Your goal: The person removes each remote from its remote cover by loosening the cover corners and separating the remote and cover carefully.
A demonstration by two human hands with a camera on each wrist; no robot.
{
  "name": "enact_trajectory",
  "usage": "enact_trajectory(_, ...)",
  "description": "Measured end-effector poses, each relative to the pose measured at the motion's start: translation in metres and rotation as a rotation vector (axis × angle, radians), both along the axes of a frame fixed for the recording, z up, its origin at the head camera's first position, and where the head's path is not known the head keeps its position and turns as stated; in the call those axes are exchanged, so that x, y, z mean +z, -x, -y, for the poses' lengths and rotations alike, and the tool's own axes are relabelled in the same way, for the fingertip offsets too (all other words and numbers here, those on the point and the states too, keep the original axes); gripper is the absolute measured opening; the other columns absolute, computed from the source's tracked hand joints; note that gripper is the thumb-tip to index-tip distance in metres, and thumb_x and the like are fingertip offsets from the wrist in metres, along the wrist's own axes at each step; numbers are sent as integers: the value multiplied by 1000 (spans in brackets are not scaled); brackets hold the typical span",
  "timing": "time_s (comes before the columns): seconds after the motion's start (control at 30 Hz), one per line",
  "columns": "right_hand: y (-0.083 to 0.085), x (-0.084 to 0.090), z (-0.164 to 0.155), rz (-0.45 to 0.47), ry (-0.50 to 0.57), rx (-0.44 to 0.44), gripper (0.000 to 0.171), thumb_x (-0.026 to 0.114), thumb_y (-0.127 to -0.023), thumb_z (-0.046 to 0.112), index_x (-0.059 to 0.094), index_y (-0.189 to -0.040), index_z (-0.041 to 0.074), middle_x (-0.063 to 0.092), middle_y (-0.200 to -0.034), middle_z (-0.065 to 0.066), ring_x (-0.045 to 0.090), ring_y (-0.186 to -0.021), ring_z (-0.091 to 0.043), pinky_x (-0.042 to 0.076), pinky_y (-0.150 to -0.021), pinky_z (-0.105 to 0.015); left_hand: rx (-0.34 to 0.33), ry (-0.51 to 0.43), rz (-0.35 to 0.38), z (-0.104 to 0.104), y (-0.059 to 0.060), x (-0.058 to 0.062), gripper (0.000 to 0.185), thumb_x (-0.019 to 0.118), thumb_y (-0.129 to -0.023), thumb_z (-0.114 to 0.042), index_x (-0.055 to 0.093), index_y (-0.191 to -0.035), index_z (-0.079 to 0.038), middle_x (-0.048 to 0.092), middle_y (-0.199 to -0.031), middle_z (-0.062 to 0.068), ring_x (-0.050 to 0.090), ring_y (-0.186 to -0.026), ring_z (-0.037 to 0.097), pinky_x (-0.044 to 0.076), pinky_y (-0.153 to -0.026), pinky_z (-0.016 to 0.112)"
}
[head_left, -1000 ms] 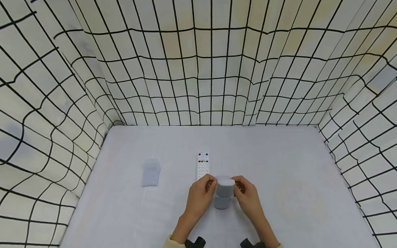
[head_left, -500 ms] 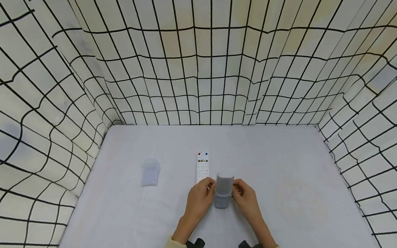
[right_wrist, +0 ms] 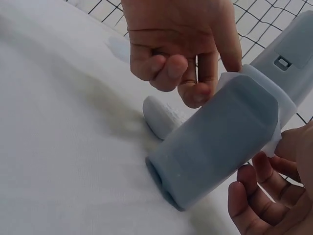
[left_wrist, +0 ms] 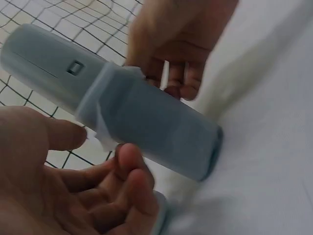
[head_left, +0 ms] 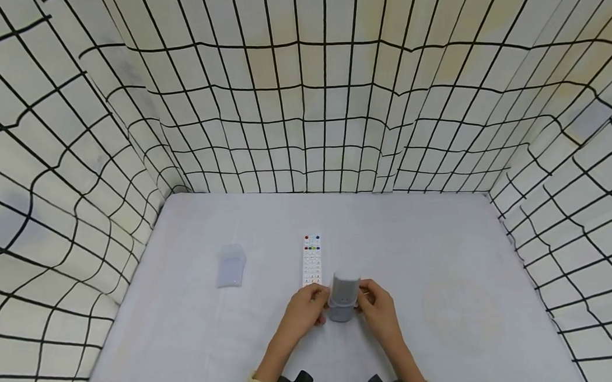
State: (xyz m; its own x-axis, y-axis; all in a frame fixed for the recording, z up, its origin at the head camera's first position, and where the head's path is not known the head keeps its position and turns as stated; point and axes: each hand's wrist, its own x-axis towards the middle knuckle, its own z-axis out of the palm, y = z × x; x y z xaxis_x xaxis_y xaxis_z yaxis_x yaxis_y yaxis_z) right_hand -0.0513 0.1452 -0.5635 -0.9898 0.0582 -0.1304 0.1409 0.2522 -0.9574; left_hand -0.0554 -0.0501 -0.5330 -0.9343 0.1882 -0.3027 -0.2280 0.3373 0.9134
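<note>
L hand [head_left: 305,314] + R hand [head_left: 378,308] pinch sleeve edges [right_wrist: 222,139] at frame center, steadying grey remote [head_left: 342,297] half-sheathed, butt on table [head_left: 446,252].

Enclosure on three sides: cream cloth walls [head_left: 300,98] printed with a black grid, hung loosely so the lines ripple and sag. Left and right panels angle in toward the back panel, creases at both corners. Work surface is a table under a plain white-grey sheet [head_left: 446,246], mostly smooth, with a faint round discolouration on the right. Lighting is even and diffuse, shadows soft. No windows in view.
</note>
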Motion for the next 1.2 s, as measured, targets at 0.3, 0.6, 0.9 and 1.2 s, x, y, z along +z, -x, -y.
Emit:
enact_trajectory(0.3, -8, 9, -1, 108, 133, -60, 22, 57, -107, 11, 67, -118, -4, 70, -97, -12, 65, -80, -14, 60, -70, -28, 35, -240, 138, 1, -8, 9, 36, 57, -107, -24, 66, -125, 6, 73, -93, 15, 69, -61, 11, 61, -62, 33)
enact_trajectory(0.6, -16, 26, -6, 271, 320, -34, 28, 60, -106, 13, 66, -125, -7, 68, -107, -8, 67, -91, -18, 61, -76, -28, 96, -274, 154, -2, -6, 2, 34, 60, -104, -17, 65, -124, 10, 77, -90, 12, 70, -63, 9, 60, -63, 26)
enact_trajectory(0.9, -8, 36, -14, 244, 359, -63, 29, 61, -104, 7, 63, -129, -8, 67, -101, -7, 67, -90, -16, 62, -79, -27, 111, -255, 135, -14, 7, 6, 36, 65, -101, -18, 66, -126, 8, 78, -89, 11, 66, -62, 7, 57, -61, 23)
enact_trajectory(1.2, 8, 42, -23, 211, 393, -138, 30, 64, -103, 6, 61, -129, -9, 67, -94, -3, 68, -87, -12, 62, -79, -25, 101, -278, 139, -29, 34, 6, 33, 65, -102, -18, 69, -126, 6, 77, -87, 7, 63, -61, 5, 56, -62, 22)
